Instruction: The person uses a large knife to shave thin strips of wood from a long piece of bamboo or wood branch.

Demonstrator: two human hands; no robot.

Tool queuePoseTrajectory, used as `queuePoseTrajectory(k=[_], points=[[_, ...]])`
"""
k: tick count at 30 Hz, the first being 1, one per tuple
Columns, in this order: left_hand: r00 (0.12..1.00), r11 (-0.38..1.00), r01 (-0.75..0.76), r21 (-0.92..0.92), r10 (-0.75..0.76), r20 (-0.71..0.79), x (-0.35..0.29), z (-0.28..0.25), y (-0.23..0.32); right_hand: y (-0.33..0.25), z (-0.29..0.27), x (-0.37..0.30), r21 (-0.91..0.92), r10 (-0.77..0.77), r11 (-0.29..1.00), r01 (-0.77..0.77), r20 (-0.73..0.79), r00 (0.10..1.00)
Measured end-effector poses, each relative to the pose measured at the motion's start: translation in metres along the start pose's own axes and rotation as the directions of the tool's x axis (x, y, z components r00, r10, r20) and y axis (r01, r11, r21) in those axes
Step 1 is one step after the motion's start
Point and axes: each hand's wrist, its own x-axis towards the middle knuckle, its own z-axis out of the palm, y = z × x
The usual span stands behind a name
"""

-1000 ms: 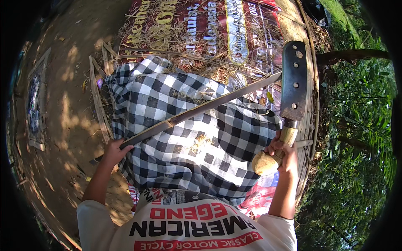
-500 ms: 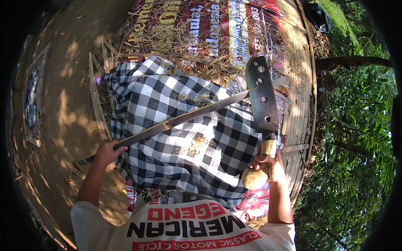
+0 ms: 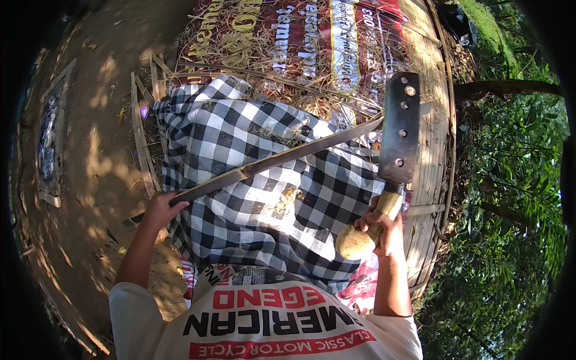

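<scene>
My left hand (image 3: 159,211) grips a long, dark-skinned bamboo strip (image 3: 276,161) near its lower left end. The strip slants up to the right above a black-and-white checked cloth (image 3: 222,132) draped across my lap. In my right hand (image 3: 386,229) is a broad-bladed knife (image 3: 398,135), its fingers wrapped round the pale wooden handle with a rounded knob at the butt. The dark blade, with several round holes or studs, points away from me. The strip's far end reaches the blade's left side; I cannot tell whether they touch.
Thin shavings (image 3: 288,90) lie scattered over a red printed banner (image 3: 270,36) ahead. Bamboo slats (image 3: 429,156) form the platform's right side, with green plants (image 3: 498,174) beyond. Bare earth (image 3: 90,150) and a framed panel (image 3: 53,132) lie to the left. Loose bamboo sticks (image 3: 141,141) stand beside the cloth.
The knife has moved right and slightly away from me, its handle tilting more. The bamboo strip and my left hand have shifted slightly right and away.
</scene>
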Motion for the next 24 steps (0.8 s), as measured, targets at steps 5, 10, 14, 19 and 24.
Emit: queuePoseTrajectory(k=[5, 10, 14, 19, 24], points=[[0.995, 0.997, 0.08, 0.011, -0.081, 0.059, 0.003, -0.017, 0.001, 0.009, 0.0, -0.009, -0.214, 0.163, 0.968, -0.128, 0.156, 0.974], [0.997, 0.992, 0.079, -0.099, -0.076, 0.033, 0.0, 0.002, 0.003, 0.004, -0.006, 0.0, 0.135, -0.077, 0.988, 0.076, 0.002, 0.997], [0.984, 0.983, 0.148, -0.112, -0.135, 0.113, -0.007, 0.0, 0.007, 0.053, -0.011, -0.028, -0.128, 0.121, 0.987, -0.099, 0.178, 0.977], [0.998, 0.997, 0.054, -0.058, -0.053, 0.024, -0.003, 0.0, 0.0, -0.004, -0.007, -0.008, -0.113, 0.029, 0.994, -0.012, 0.15, 0.988], [1.0, 0.999, 0.005, 0.035, -0.005, 0.008, 0.008, -0.006, -0.012, 0.035, -0.004, -0.022, -0.185, 0.212, 0.965, -0.187, 0.127, 0.969]])
